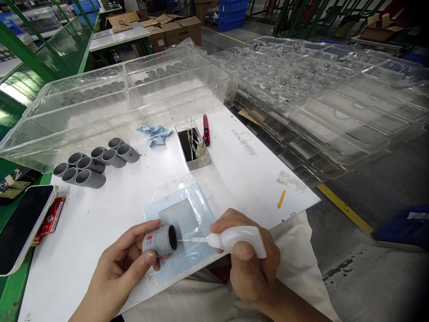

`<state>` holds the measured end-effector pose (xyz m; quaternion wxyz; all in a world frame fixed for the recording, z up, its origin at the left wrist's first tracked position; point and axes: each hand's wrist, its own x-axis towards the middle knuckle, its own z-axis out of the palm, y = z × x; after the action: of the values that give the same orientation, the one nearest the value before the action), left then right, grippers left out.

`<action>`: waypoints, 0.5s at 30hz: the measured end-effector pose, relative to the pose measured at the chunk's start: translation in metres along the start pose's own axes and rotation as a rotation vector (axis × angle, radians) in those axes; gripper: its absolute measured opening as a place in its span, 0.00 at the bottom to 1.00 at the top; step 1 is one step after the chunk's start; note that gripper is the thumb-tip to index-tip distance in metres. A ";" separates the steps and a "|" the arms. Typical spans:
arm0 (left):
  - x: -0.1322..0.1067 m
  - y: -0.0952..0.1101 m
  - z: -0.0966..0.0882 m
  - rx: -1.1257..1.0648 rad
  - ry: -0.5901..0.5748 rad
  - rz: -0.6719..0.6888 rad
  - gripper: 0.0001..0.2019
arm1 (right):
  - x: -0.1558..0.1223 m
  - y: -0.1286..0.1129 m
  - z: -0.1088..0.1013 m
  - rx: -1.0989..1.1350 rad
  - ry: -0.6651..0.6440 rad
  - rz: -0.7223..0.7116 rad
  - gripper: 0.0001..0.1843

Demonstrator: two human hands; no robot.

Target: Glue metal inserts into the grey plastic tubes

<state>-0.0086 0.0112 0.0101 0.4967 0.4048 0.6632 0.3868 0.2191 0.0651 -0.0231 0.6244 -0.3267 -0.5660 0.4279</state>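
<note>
A short grey pipe fitting point(159, 241) with a small red mark lies sideways in my left hand point(125, 261), its fingers and thumb closed around it. Its open end faces right. My right hand point(250, 264) grips a white squeeze bottle point(239, 239), whose thin nozzle points left, with the tip close to the fitting's mouth. Whether tip and rim touch, I cannot tell. Below both hands is a light blue sheet point(197, 199) under clear film, with a grey square on it. Several similar grey fittings point(90, 179) stand grouped at the left of the white table point(161, 179).
A clear box point(201, 163) holds thin tools and a small jar; a red cutter point(205, 129) lies beside it. Left are a blue cloth point(154, 135) and a phone point(27, 226). Clear trays point(174, 91) line the back, and stacked compartment trays point(335, 116) stand at right.
</note>
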 end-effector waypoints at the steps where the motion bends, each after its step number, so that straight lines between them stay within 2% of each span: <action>1: 0.000 0.000 0.001 -0.010 0.017 0.001 0.24 | 0.001 -0.002 0.000 -0.014 0.006 -0.006 0.16; 7: 0.000 0.001 0.004 0.019 0.027 0.038 0.18 | 0.011 -0.013 0.004 -0.180 -0.076 -0.112 0.16; 15: 0.000 0.000 0.002 0.030 0.035 0.015 0.18 | 0.014 -0.009 0.008 -0.132 -0.036 -0.051 0.18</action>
<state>-0.0062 0.0110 0.0098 0.4760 0.4103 0.6744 0.3877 0.2123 0.0734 -0.0083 0.6018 -0.3448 -0.6125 0.3792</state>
